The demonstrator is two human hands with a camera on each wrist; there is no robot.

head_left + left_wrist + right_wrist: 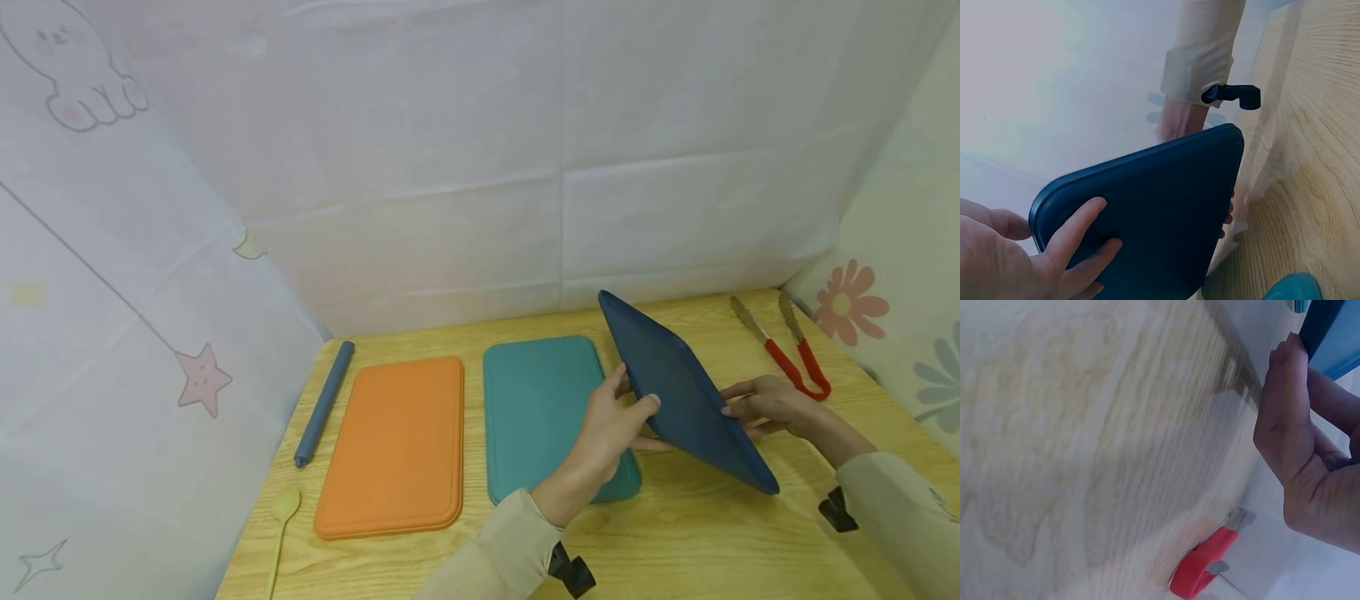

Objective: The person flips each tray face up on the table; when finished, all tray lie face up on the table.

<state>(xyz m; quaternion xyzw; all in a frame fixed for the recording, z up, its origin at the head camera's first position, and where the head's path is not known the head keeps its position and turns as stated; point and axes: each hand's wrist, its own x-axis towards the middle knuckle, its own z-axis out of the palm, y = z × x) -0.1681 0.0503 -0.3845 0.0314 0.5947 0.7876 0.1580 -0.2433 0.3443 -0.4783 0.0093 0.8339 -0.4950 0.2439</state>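
A dark blue cutting board (678, 396) is held tilted over the wooden table, overlapping the right side of a teal cutting board (532, 408) in the head view. My left hand (606, 429) grips its left edge, thumb on the upper face; the left wrist view shows fingers of that hand (1000, 256) spread against the blue board (1166, 206). On the opposite edge, my right hand (776, 404) pinches the board between thumb and fingers. From the right wrist, the right hand (1300, 434) appears at a corner of the blue board (1335, 337).
An orange cutting board (393, 446) lies left of the teal one. Farther left are a blue rod (324, 404) and a yellow-green spoon (285, 504). Red-handled tongs (787, 362) rest spread at the back right. Cloth walls (450, 208) border the table (697, 533).
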